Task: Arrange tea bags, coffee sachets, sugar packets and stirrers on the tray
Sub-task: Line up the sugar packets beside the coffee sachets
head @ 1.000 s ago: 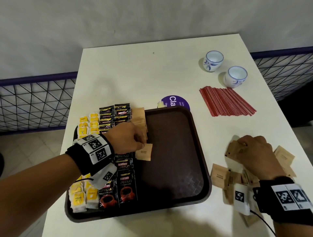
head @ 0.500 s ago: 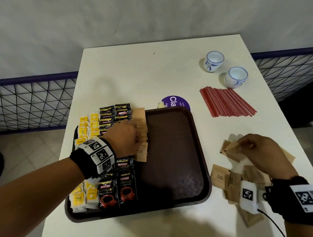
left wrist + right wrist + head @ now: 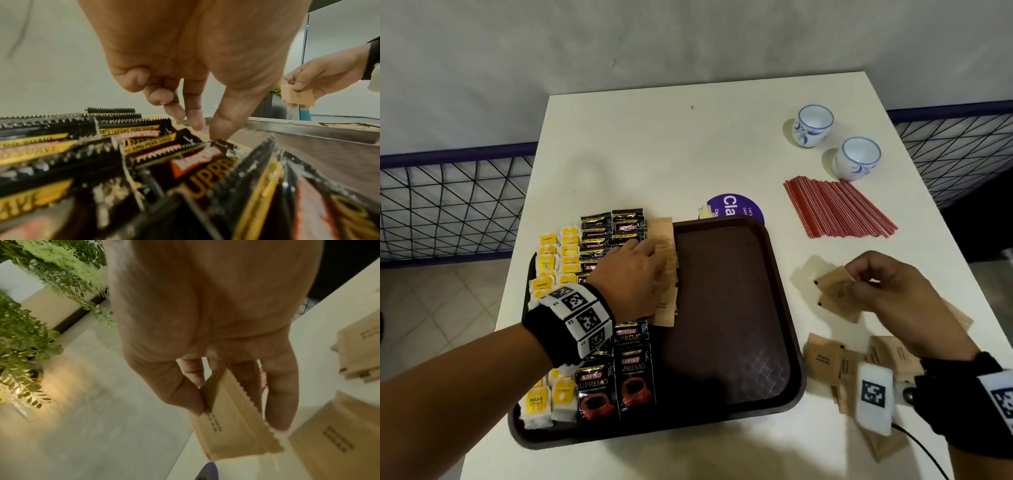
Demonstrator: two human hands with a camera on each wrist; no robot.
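Observation:
The brown tray (image 3: 722, 308) carries yellow tea bags (image 3: 548, 260) at its left. Beside them lie black coffee sachets (image 3: 633, 380), then a column of brown sugar packets (image 3: 666, 308). My left hand (image 3: 661, 270) lies over that column, thumb and forefinger pointing down at the packets' edge by the sachets (image 3: 195, 162). It holds nothing that I can see. Right of the tray, my right hand (image 3: 856, 287) pinches sugar packets (image 3: 835, 291) above the table; the right wrist view shows thumb and fingers on a packet (image 3: 232, 421). Red stirrers (image 3: 835, 209) lie on the table.
More loose sugar packets (image 3: 822, 356) are heaped on the white table under my right wrist. Two blue-and-white cups (image 3: 813, 125) (image 3: 858, 159) stand at the back right. A purple round sticker (image 3: 736, 209) sits behind the tray. The tray's right half is bare.
My left hand laid the sugar packet it held onto the column and shifted up over it. My right hand lifted sugar packets off the pile and raised them.

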